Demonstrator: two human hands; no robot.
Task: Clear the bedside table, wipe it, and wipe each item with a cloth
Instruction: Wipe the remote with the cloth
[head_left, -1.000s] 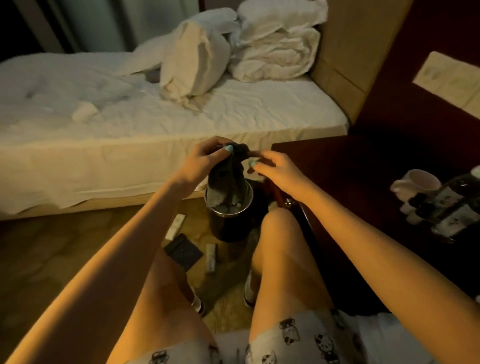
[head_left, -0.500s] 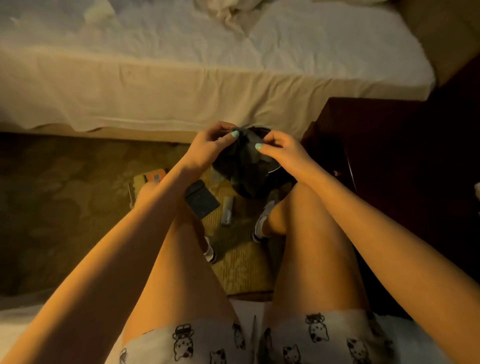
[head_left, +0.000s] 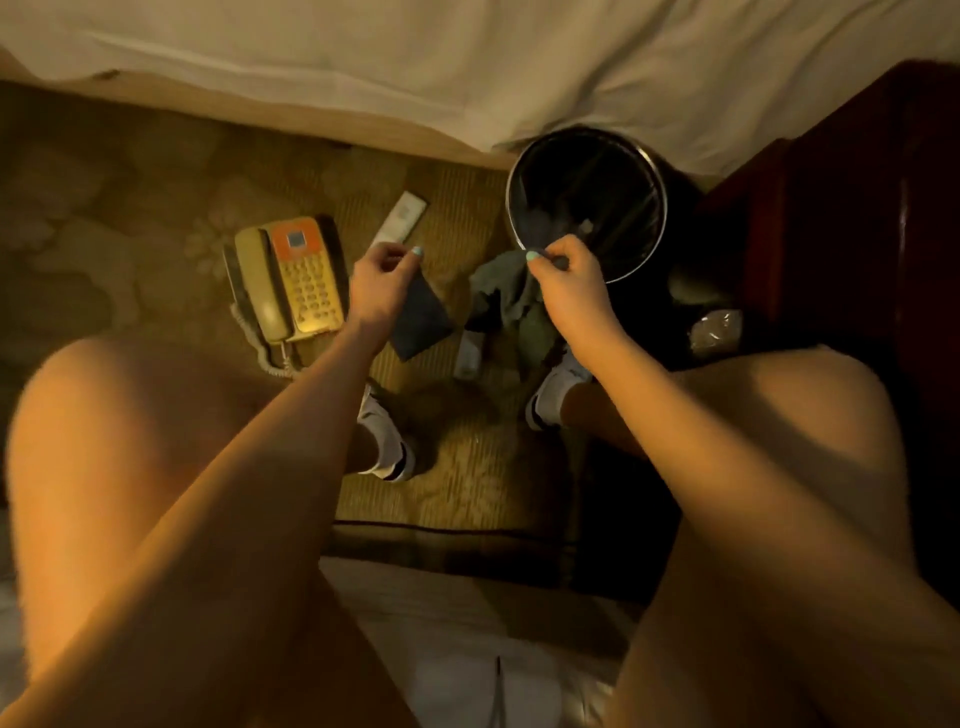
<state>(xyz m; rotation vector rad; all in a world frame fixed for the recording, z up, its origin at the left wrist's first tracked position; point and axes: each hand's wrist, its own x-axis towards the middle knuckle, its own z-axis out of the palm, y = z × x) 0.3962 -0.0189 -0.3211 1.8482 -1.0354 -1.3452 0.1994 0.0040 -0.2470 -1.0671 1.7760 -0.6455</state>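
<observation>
Patterned carpet (head_left: 130, 208) fills the middle of the view, lit in dim amber. Along 12 o'clock runs the edge of a bed (head_left: 467, 62) with a white sheet hanging down its side. At 2 to 3 o'clock stands the dark reddish bench (head_left: 857, 208), of which only the corner and side show.

At 1 o'clock, between the bed and the bench, a round black bin (head_left: 571, 176) with a bright metal rim stands on the floor.

The right grip (head_left: 569, 291) hovers at the bin's near rim and pinches a grey-green cloth (head_left: 511, 301) between thumb and forefinger. The cloth hangs limp from that pinch, down at the bin's 7 o'clock side, outside the rim.

The left grip (head_left: 382, 288) is at about 11 o'clock, apart from the cloth. Its fingers are curled in with the thumb laid against them, and nothing shows between them.

On the carpet at 10 o'clock lies a yellowed telephone (head_left: 296, 280) with an orange panel and its handset in the cradle. A white remote (head_left: 401, 218) lies just beyond it at 11 o'clock. Partly under the left grip sits a dark flat case (head_left: 423, 322), and a small white object (head_left: 469, 356) lies beside it, too blurred to identify. A crumpled clear wrapper (head_left: 716, 330) rests at the bench's foot at 3 o'clock.
</observation>
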